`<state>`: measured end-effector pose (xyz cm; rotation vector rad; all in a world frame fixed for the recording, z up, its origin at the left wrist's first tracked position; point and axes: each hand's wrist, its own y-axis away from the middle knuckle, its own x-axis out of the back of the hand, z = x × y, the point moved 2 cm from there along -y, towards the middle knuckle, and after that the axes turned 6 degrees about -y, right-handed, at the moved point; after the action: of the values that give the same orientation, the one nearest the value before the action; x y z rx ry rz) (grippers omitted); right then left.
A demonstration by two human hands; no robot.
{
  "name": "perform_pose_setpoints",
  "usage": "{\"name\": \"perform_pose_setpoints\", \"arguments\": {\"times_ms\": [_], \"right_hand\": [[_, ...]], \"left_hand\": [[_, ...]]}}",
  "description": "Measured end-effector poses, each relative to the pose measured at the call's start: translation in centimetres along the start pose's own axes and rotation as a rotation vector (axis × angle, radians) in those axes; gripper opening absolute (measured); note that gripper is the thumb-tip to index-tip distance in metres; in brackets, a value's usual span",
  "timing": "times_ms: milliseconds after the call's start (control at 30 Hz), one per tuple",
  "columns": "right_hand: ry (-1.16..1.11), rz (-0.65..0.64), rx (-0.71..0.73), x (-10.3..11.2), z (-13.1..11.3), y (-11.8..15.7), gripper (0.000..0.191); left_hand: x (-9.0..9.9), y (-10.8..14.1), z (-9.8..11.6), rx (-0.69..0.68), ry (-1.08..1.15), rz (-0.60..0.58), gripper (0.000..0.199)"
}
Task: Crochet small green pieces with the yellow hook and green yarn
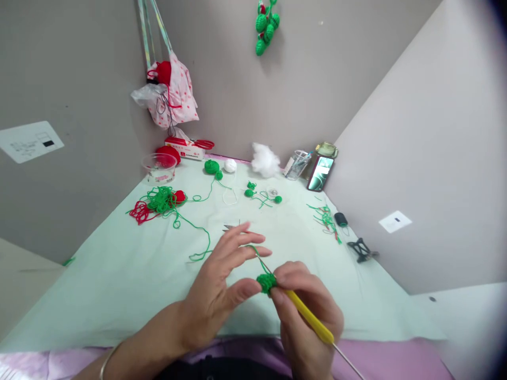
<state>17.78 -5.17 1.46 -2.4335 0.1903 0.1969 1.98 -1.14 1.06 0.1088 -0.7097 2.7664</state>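
Observation:
My right hand (311, 311) grips a crochet hook (311, 319) by its yellow handle, and its fingertips pinch a small green crochet piece (266, 283). Opposite it, my left hand (225, 277) has its fingers stretched out, the thumb tip at the left side of the piece. Green yarn (252, 248) passes over a left finger and down to the piece, beside the hook's metal shaft. Behind the left fingers lies a pair of small scissors (229, 228), partly hidden. A strand runs from the left hand back toward a tangle of green yarn (160, 199).
Red yarn (142, 212), a plastic tub (159, 168), a green ball (211, 167), white stuffing (265, 160) and a phone (320, 173) stand toward the back. Yarn scraps (327, 219), black thread (340, 219) and a black stand (361, 249) lie at right. A polka-dot bag (180, 89) hangs at left.

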Motion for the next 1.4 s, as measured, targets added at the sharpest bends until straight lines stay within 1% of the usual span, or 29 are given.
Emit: {"name": "perform_pose_setpoints", "arguments": {"times_ms": [67, 133, 167, 233, 333, 467, 567, 667, 800, 900, 1000, 1067, 1267, 1333, 1400], "right_hand": [[0.072, -0.014, 0.031, -0.1, 0.0, -0.2, 0.027], [0.107, -0.023, 0.04, -0.1, 0.2, -0.2, 0.029], [0.112, -0.025, 0.033, -0.1, 0.4, -0.2, 0.03], [0.105, -0.026, 0.003, 0.1, 0.8, 0.0, 0.03], [0.08, -0.025, -0.035, 0.2, 1.5, 0.2, 0.029], [0.048, -0.02, -0.076, 0.1, 1.8, 0.0, 0.026], [0.0, -0.021, -0.122, 0.2, 1.9, -0.2, 0.023], [-0.021, -0.001, -0.162, 0.4, 2.2, -0.2, 0.018], [-0.017, 0.034, -0.256, 0.7, 3.1, -0.1, 0.01], [-0.095, 0.071, -0.362, 0.6, 3.9, -0.3, 0.01], [-0.221, 0.032, -0.455, 0.2, 4.4, -0.5, 0.014], [-0.243, 0.006, -0.486, 0.1, 4.5, -0.6, 0.016], [-0.201, -0.025, -0.485, 0.4, 5.0, -0.2, 0.02], [-0.145, -0.026, -0.433, 0.4, 4.8, -0.2, 0.014], [-0.031, -0.039, -0.302, 0.3, 4.3, -0.1, 0.01]], "left_hand": [[-0.6, 0.4, -0.5, 0.194, 0.165, -0.04, 0.04], [-1.0, 0.5, -0.6, 0.398, 0.359, -0.018, 0.035], [-1.1, 0.5, -0.5, 0.471, 0.438, 0.001, 0.033], [-1.3, 0.4, -0.3, 0.543, 0.551, 0.012, 0.031], [-1.3, 0.3, -0.4, 0.571, 0.632, 0.032, 0.032], [-1.2, 0.5, -0.7, 0.595, 0.675, 0.096, 0.039], [-1.2, 0.5, -0.7, 0.65, 0.716, 0.08, 0.042], [-1.3, 0.4, -0.8, 0.709, 0.787, 0.047, 0.038], [-1.4, 0.4, -1.3, 0.752, 0.886, 0.071, 0.028], [-1.5, 0.4, -1.3, 0.754, 0.931, 0.074, 0.026], [-1.3, 0.4, -1.0, 0.727, 0.914, 0.08, 0.026], [-1.2, 0.4, -1.0, 0.708, 0.877, 0.078, 0.027], [-0.9, 0.7, -1.6, 0.657, 0.713, 0.108, 0.027], [-0.8, 0.7, -1.7, 0.619, 0.647, 0.125, 0.029], [-0.6, 0.8, -1.7, 0.587, 0.582, 0.15, 0.029]]}}
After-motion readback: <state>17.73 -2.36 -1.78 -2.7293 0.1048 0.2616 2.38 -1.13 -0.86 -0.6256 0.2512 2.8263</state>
